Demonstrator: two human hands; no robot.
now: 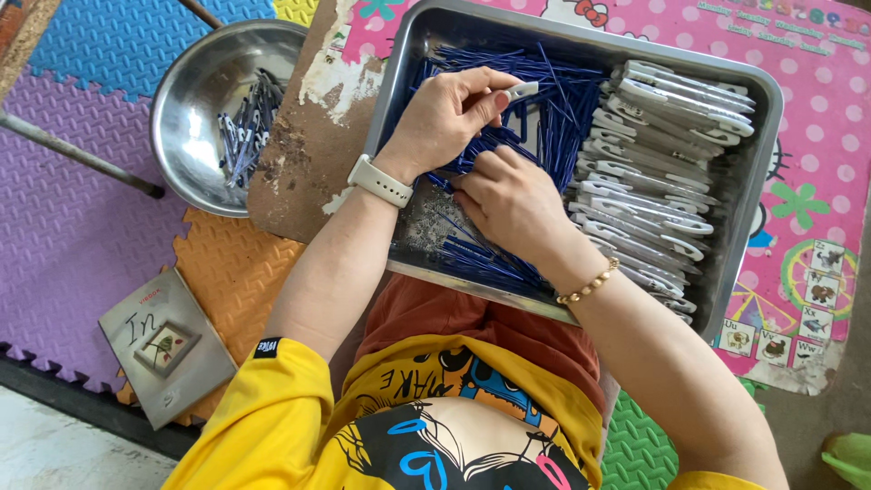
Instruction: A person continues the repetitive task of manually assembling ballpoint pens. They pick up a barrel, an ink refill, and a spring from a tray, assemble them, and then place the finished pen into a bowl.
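Though its near end is hidden between the fingertips, the small grey flat plastic clip (pixel 523 90) lies roughly level, long axis pointing right, pinched by the left hand (pixel 449 113) above the rectangular steel tray (pixel 767 100). The right hand (pixel 513 201), knuckles up and fingers curled closed, presses into thin blue plastic rods (pixel 558 113); what it grips is hidden.

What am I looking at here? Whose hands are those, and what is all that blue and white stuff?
A person wears a camera on the head, so you look down at that person's own two hands. The left hand pinches a small white clip. The right hand rests on a heap of thin blue sticks. Both are inside a metal tray on the lap, with rows of white clips at one side. A round metal bowl with more pieces sits on colourful foam mats.
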